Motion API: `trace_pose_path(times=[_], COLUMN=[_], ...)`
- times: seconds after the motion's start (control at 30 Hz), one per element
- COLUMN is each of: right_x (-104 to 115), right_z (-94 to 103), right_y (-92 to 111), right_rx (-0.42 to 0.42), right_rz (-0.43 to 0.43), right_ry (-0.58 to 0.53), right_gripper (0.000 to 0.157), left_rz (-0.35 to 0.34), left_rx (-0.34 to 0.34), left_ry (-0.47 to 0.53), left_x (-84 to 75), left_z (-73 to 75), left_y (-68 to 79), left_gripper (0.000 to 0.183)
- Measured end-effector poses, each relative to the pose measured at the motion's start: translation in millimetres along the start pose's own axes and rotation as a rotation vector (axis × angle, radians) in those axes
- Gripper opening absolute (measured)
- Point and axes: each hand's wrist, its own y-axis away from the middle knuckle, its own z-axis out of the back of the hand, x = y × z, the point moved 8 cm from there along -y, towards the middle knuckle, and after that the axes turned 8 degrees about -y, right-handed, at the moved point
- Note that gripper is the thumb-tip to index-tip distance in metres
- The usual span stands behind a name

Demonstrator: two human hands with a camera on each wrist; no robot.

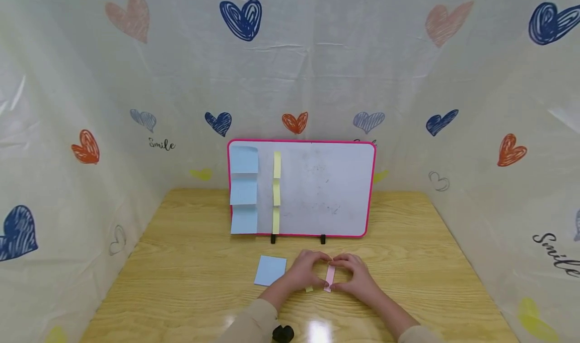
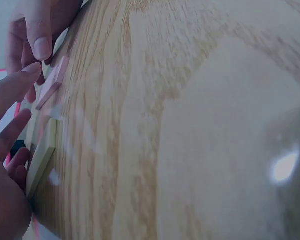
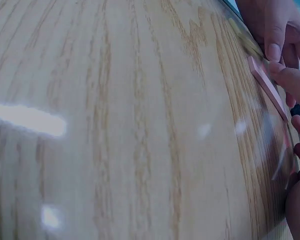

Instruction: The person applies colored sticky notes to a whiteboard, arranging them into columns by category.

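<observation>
A pad of narrow pink sticky notes lies on the table between my two hands. My left hand curls its thumb and forefinger around it from the left. From the right, my right hand does the same. Both thumb tips meet over the pad's near end in the left wrist view, and the forefingers come together at its far end. Whether a single sheet is lifted cannot be made out. Partly under my left hand lies a yellow sticky note pad. A blue square sticky note pad sits left of that hand.
Behind the hands stands a whiteboard with a pink frame on black feet. Blue notes run down its left side, beside a column of narrow yellow notes. A black object shows at the near edge by the left sleeve.
</observation>
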Motion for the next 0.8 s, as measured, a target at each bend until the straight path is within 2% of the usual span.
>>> trace_pose_path(times=[0.17,0.33,0.8], right_x=[-4.0,-7.9,-10.8], right_z=[-1.9,-2.8,-0.9], right_y=[0.3,0.6,3.2], right_rx=[-0.004,0.013,0.01], right_rz=[-0.019,-0.059,-0.058], right_ry=[0.02,0.005,-0.07], right_gripper=[0.058,0.058,0.035], left_rz=[0.052,0.068,0.083], left_rx=[0.037,0.026,-0.011], left_ry=[-0.002,-0.018,-0.025], left_x=[3.3,6.1,5.2], left_z=[-6.1,-8.7,-7.7], left_y=[2.5,3.1,3.8], left_gripper=[0.06,0.06,0.052])
